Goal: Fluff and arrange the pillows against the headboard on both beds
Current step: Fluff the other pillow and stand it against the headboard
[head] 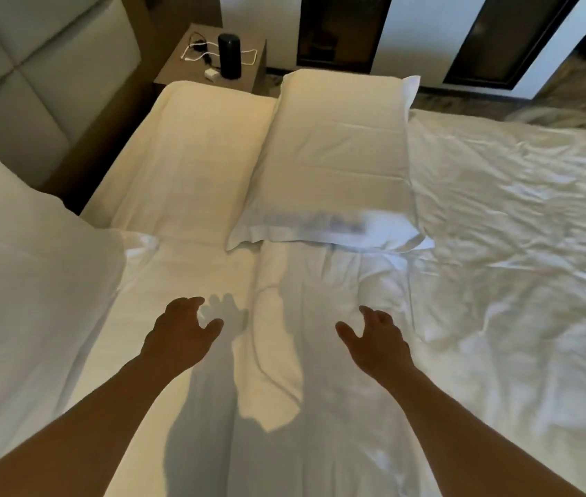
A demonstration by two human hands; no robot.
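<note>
Fingers (194, 303) spread on both hands — empty, above sheet (320, 353).

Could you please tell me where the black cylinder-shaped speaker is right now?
In the head view, upper left, the black speaker stands upright on the nightstand beside the headboard, amid white cables.

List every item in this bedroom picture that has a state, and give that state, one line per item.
left hand: open, empty, above the sheet
right hand: open, empty
flanged pillow: lying flat, away from the headboard
plain pillow: flat beside the headboard
bed sheet: wrinkled
charger cable: loose on the nightstand
</note>
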